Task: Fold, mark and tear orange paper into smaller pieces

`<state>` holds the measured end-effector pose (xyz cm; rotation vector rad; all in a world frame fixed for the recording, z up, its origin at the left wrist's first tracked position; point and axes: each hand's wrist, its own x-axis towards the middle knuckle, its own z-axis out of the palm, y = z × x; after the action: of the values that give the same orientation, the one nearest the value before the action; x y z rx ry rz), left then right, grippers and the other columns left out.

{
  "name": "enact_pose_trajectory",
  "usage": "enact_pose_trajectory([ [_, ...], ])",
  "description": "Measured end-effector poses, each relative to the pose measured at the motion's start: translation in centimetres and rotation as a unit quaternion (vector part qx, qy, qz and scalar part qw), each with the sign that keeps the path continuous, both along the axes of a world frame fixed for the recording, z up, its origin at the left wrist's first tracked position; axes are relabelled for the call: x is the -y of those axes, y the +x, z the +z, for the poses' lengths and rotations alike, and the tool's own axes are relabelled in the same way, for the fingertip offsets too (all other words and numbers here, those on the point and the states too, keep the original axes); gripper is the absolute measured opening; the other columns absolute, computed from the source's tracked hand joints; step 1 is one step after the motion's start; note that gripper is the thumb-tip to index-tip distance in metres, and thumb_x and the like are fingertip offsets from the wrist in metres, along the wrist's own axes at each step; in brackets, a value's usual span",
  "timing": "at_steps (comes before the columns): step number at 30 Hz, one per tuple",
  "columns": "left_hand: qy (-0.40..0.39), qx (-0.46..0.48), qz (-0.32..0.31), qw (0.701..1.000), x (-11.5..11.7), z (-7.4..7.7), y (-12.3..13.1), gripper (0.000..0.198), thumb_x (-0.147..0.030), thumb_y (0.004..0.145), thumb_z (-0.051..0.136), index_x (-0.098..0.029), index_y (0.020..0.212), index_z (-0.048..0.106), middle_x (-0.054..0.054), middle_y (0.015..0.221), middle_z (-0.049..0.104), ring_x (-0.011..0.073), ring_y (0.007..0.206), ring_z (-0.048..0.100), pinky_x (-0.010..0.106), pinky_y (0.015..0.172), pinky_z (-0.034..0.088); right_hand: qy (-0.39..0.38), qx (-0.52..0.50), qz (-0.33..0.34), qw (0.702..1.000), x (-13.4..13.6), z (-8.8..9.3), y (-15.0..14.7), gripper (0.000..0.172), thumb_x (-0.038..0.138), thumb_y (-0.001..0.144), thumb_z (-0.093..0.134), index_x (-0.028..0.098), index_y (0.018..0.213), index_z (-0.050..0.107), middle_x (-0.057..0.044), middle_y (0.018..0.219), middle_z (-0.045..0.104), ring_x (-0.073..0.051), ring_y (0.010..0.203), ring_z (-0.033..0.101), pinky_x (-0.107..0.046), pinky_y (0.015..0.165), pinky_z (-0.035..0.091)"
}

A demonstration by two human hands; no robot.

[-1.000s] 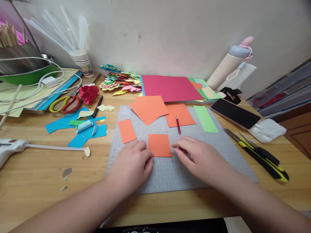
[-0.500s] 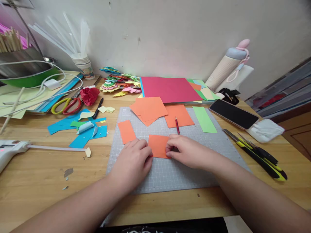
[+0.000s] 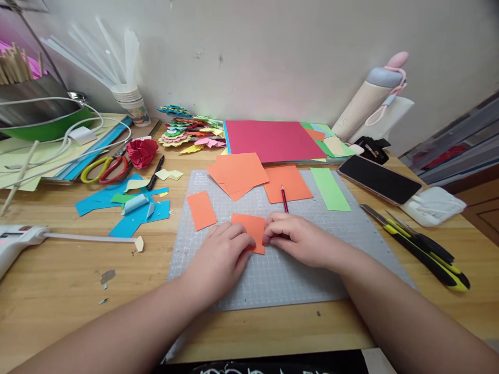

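Note:
A small orange paper piece [image 3: 251,224] lies on the grey cutting mat [image 3: 280,285] between my two hands. My left hand [image 3: 223,253] is closed at the lower left of this piece, thumb and forefinger together on it. At the right edge, my right hand [image 3: 300,236] is curled with its fingertips on the paper. A dark red pencil [image 3: 284,199] lies just beyond my right hand. To the left rests a smaller orange strip [image 3: 201,210]. Larger orange sheets [image 3: 241,174] lie behind, with a light green strip [image 3: 330,189] at the right.
Right of the mat are a yellow-black utility knife [image 3: 424,254], a phone [image 3: 380,179] and a white case [image 3: 434,206]. Left are blue paper scraps [image 3: 128,226], scissors [image 3: 105,170] and a glue gun [image 3: 23,236]. A crimson sheet [image 3: 273,140] lies near the wall.
The small orange piece has turned slightly and sits a little further left under my left fingers. My left fingers reach further over it; my right hand stays at its right edge.

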<state>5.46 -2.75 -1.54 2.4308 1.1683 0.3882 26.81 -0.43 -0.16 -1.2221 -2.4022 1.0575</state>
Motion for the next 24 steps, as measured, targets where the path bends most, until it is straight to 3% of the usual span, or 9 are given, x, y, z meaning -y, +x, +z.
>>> enact_pose_trajectory([
  [6,-0.027,0.040,-0.012,0.999,-0.5,-0.5,0.8,0.013,-0.017,0.089,0.051,-0.024,0.091,0.062,0.000,0.094,0.061,0.0193,0.091,0.052,0.038,0.080,0.038,0.105,-0.012,0.026,0.994,-0.5,-0.9,0.4,0.018,0.011,0.087,0.056,0.020,0.091,0.071,-0.006,0.114,0.062,-0.017,0.107,0.055,-0.034,0.093,0.043],
  [24,-0.074,0.048,-0.013,0.996,-1.8,-0.2,1.2,0.014,-0.013,0.082,0.058,-0.025,0.084,0.065,-0.003,0.089,0.065,0.0160,0.088,0.057,0.034,0.078,0.040,0.121,0.044,0.041,0.991,-0.1,0.0,0.9,0.024,0.014,0.089,0.051,0.021,0.088,0.075,-0.009,0.116,0.066,-0.022,0.101,0.063,-0.038,0.086,0.048],
])
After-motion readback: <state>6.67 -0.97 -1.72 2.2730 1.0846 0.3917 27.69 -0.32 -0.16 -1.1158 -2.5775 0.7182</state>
